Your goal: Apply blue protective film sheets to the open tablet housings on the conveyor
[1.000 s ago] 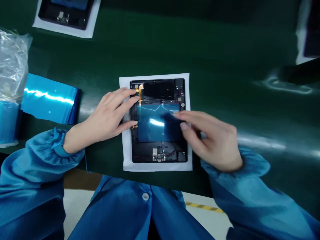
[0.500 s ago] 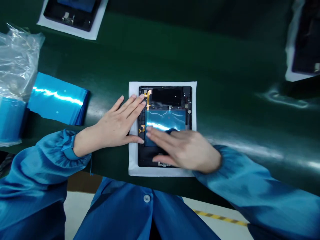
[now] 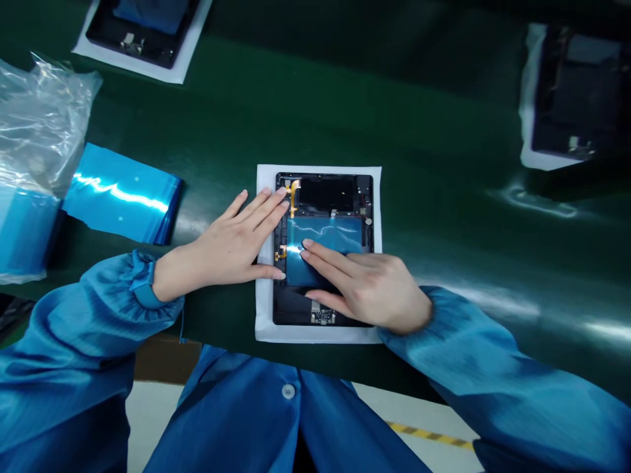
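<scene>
An opened tablet with bare circuitry and orange flex cables lies on a white sheet in front of me. A shiny blue film covers a rectangular part in its middle. Spread flat, my left hand rests its fingertips and thumb along the tablet's left edge. Two fingertips of my right hand are on the blue film near its left side, the thumb held apart lower down. That hand grips nothing; its other fingers are partly hidden beneath it.
At left lie a stack of blue film sheets and a clear plastic bag with more blue sheets. Another opened tablet is at the back left, and one more at the back right. The green table ends just before my body.
My right hand has slid slightly over the blue film, its fingertips a little right and up. My left hand stays at the tablet's edge. The view has shifted slightly, showing more of the right tablet.
</scene>
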`<state>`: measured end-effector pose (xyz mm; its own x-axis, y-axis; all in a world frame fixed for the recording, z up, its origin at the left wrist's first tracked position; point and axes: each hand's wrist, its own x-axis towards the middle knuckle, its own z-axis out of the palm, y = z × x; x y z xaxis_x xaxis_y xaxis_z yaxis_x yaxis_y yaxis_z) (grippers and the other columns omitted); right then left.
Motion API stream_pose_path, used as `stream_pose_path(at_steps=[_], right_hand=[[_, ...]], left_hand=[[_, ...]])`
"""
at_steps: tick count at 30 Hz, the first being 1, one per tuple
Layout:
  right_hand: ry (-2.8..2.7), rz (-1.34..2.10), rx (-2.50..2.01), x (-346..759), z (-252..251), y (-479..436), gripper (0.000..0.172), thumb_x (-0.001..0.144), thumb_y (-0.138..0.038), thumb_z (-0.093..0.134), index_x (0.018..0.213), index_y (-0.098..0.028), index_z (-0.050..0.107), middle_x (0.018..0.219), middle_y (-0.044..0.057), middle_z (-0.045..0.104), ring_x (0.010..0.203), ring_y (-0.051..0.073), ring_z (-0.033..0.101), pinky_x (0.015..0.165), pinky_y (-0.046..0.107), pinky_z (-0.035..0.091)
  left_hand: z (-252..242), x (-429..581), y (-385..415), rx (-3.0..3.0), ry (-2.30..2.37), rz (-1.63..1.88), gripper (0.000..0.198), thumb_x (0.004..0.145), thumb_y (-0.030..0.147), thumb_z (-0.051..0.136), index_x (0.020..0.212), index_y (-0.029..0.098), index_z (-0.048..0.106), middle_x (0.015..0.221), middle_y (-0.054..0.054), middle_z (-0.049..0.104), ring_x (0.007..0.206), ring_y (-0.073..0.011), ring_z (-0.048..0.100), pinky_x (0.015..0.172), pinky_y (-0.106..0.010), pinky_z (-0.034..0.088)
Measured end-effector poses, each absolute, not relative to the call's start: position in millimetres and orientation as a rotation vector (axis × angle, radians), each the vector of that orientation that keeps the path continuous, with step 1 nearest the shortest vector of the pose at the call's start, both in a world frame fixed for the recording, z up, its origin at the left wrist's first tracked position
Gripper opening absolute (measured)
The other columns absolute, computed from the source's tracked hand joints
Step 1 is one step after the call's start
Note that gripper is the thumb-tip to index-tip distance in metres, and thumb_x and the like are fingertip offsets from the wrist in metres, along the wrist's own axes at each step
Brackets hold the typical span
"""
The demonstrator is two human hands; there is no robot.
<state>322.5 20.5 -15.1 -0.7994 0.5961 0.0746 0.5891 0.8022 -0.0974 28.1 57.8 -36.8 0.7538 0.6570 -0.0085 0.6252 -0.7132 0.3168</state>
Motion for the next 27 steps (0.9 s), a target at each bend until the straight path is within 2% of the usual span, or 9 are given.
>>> stream_pose_path(at_steps=[3, 6, 12, 15, 22, 27], right_hand=[[-2.824, 0.047, -1.077, 328, -16, 25, 0.055, 0.109, -0.052, 0.054, 0.147, -0.015, 0.069, 0.152, 0.010, 0.066, 0.072, 0.019, 0.077, 0.062, 0.035, 0.059], [-2.801, 0.022, -1.215, 326, -16, 27, 0.059, 0.109, -0.054, 0.053, 0.148, -0.013, 0.068, 0.152, 0.014, 0.064, 0.077, 0.022, 0.079, 0.064, 0.036, 0.059], [-2.887, 0.126, -0.889, 317, -6, -14, 0.056, 0.107, -0.056, 0.058, 0.137, -0.012, 0.075, 0.149, 0.014, 0.068, 0.067, 0.016, 0.073, 0.061, 0.033, 0.060], [-2.864, 0.082, -0.938, 323, -5, -21, 0.054, 0.107, -0.055, 0.059, 0.136, -0.012, 0.075, 0.146, 0.012, 0.070, 0.069, 0.016, 0.074, 0.061, 0.033, 0.060], [-2.675, -0.082, -1.452, 343, -16, 17, 0.056, 0.109, -0.051, 0.054, 0.147, -0.012, 0.067, 0.150, 0.016, 0.067, 0.094, 0.026, 0.082, 0.063, 0.034, 0.059], [-2.770, -0.059, -1.290, 348, -7, -14, 0.058, 0.108, -0.052, 0.057, 0.144, -0.008, 0.068, 0.147, 0.019, 0.068, 0.076, 0.022, 0.080, 0.061, 0.034, 0.060]], left_hand=[[-35, 28, 58, 2.652, 0.986, 0.118, 0.113, 0.098, 0.087, 0.041, 0.173, 0.007, 0.013, 0.180, -0.027, 0.018, 0.168, -0.0434, 0.020, 0.135, -0.063, 0.018], [-35, 28, 59, 2.656, 0.992, 0.108, 0.114, 0.098, 0.089, 0.035, 0.173, 0.005, 0.014, 0.179, -0.028, 0.017, 0.169, -0.0438, 0.019, 0.135, -0.064, 0.018], [-37, 27, 60, 2.647, 0.990, 0.128, 0.115, 0.097, 0.089, 0.035, 0.173, 0.006, 0.014, 0.179, -0.028, 0.018, 0.168, -0.0434, 0.020, 0.136, -0.064, 0.017], [-37, 27, 60, 2.653, 0.990, 0.131, 0.114, 0.097, 0.090, 0.032, 0.173, 0.006, 0.014, 0.179, -0.028, 0.019, 0.168, -0.0432, 0.020, 0.136, -0.063, 0.017], [-40, 25, 61, 2.689, 0.996, 0.165, 0.114, 0.097, 0.090, 0.033, 0.174, 0.007, 0.014, 0.179, -0.026, 0.021, 0.167, -0.0438, 0.024, 0.135, -0.061, 0.019], [-40, 26, 62, 2.684, 1.000, 0.128, 0.117, 0.096, 0.092, 0.029, 0.173, 0.004, 0.016, 0.179, -0.026, 0.019, 0.167, -0.0438, 0.023, 0.135, -0.061, 0.017]])
